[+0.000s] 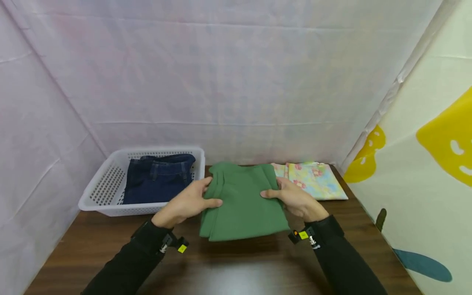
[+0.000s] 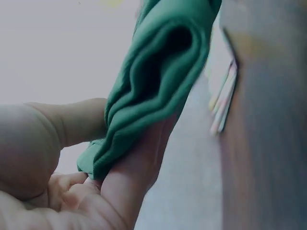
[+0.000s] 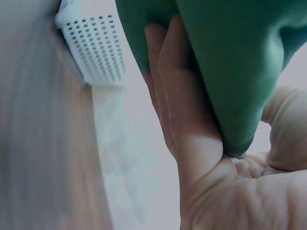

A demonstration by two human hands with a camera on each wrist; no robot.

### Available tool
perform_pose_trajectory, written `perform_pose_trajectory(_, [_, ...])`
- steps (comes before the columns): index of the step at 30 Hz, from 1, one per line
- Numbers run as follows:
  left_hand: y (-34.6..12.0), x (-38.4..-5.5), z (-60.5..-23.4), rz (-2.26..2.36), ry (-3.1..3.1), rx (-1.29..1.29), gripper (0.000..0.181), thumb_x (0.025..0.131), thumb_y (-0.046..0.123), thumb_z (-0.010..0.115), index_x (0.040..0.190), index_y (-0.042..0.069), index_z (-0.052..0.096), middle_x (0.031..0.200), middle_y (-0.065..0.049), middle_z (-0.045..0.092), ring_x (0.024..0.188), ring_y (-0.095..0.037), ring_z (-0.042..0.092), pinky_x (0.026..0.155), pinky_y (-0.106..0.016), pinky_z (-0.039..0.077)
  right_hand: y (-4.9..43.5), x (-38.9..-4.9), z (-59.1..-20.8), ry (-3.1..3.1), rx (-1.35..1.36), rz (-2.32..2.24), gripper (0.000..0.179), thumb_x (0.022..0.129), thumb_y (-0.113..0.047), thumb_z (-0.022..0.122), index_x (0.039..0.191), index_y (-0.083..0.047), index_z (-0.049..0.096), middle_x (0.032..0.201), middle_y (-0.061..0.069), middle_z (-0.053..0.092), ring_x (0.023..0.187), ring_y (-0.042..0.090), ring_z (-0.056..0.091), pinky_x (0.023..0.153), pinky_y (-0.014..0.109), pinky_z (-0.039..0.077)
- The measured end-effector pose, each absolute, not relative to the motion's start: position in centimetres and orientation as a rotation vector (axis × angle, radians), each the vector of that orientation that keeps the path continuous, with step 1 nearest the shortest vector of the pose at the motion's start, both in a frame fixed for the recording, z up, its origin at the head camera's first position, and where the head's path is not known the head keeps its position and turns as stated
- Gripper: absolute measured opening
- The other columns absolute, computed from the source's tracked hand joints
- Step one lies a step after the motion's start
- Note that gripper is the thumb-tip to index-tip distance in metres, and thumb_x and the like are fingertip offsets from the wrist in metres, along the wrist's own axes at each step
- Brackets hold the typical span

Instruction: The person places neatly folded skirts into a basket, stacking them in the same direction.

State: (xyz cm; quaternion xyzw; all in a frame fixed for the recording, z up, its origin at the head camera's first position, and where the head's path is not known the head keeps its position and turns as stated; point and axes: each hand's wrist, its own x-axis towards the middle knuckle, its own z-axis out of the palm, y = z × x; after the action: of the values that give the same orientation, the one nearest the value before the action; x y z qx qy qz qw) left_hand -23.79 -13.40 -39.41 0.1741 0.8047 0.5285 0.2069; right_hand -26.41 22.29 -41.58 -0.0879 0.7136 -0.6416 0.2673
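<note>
Between both hands is a folded green garment, held above the brown table. My left hand grips its left side, thumb on top and fingers underneath. On the opposite side my right hand holds it the same way, with the thumb lying over the cloth. The left wrist view shows the stacked layers of the green cloth pinched between thumb and fingers. In the right wrist view, long fingers lie along the underside of the rounded green fold.
A white perforated plastic basket at the back left contains folded dark blue jeans. Behind my right hand lies a folded pastel floral cloth. The wooden table meets a white fabric wall at the back.
</note>
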Motion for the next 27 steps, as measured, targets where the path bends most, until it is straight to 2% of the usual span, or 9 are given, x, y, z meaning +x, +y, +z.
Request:
perform_pose_trajectory(7, [-17.8,-25.1,-37.1,1.373,2.388,0.419,0.075,0.118,0.017,0.071,0.182,0.005,0.034,0.166,-0.029,0.064,0.146,-0.047,0.07,0.113,-0.048,0.067,17.4,-28.8,-39.4,1.906,-0.263,-1.761,0.062,0.118,-0.01,0.066,0.175,-0.011,0.041,0.157,0.017,0.065,0.124,0.023,0.077,0.1,0.043,0.071])
perform_pose_trajectory(12, [-20.7,-26.2,-36.7,1.356,2.443,0.36,0.078,0.119,0.018,0.07,0.184,0.004,0.029,0.169,-0.031,0.061,0.147,-0.047,0.068,0.116,-0.049,0.065,14.0,-30.3,-39.0,1.819,-0.294,-1.794,0.06,0.119,-0.004,0.061,0.174,-0.011,0.039,0.162,0.019,0.061,0.131,0.026,0.075,0.102,0.045,0.072])
perform_pose_trajectory(18, [-24.4,-27.5,-35.9,1.288,2.576,0.242,0.078,0.12,0.016,0.068,0.183,-0.002,0.026,0.166,-0.039,0.058,0.14,-0.053,0.07,0.108,-0.054,0.069,9.1,-32.2,-38.4,1.723,-0.33,-1.841,0.069,0.117,0.003,0.056,0.178,-0.013,0.031,0.17,0.02,0.055,0.147,0.034,0.068,0.108,0.05,0.07])
perform_pose_trajectory(20, [-25.6,-28.0,-35.7,1.268,2.604,0.199,0.078,0.121,0.017,0.067,0.184,-0.003,0.025,0.167,-0.041,0.056,0.139,-0.056,0.069,0.105,-0.057,0.069,7.4,-32.7,-38.2,1.685,-0.335,-1.86,0.076,0.116,0.005,0.055,0.182,-0.013,0.023,0.176,0.022,0.051,0.157,0.04,0.062,0.117,0.058,0.065])
perform_pose_trajectory(23, [-27.4,-28.7,-35.6,1.258,2.619,0.152,0.08,0.122,0.018,0.064,0.185,-0.001,0.019,0.173,-0.043,0.048,0.144,-0.061,0.064,0.108,-0.064,0.067,5.1,-33.2,-38.1,1.636,-0.347,-1.866,0.091,0.115,0.003,0.053,0.188,-0.014,0.002,0.191,0.023,0.027,0.175,0.045,0.038,0.133,0.072,0.048])
perform_pose_trajectory(26, [-28.9,-29.3,-35.7,1.251,2.627,0.105,0.082,0.123,0.017,0.061,0.186,-0.001,0.012,0.179,-0.045,0.035,0.153,-0.066,0.053,0.116,-0.072,0.061,3.3,-33.6,-38.3,1.606,-0.366,-1.879,0.099,0.115,0.0,0.053,0.188,-0.017,-0.012,0.196,0.021,0.008,0.182,0.045,0.018,0.139,0.08,0.033])
perform_pose_trajectory(27, [-29.4,-29.4,-35.7,1.243,2.635,0.09,0.082,0.123,0.016,0.06,0.185,-0.002,0.011,0.181,-0.046,0.031,0.157,-0.067,0.049,0.119,-0.074,0.058,2.7,-33.6,-38.3,1.607,-0.37,-1.885,0.1,0.115,-0.001,0.054,0.188,-0.017,-0.013,0.196,0.022,0.008,0.181,0.044,0.02,0.139,0.08,0.031])
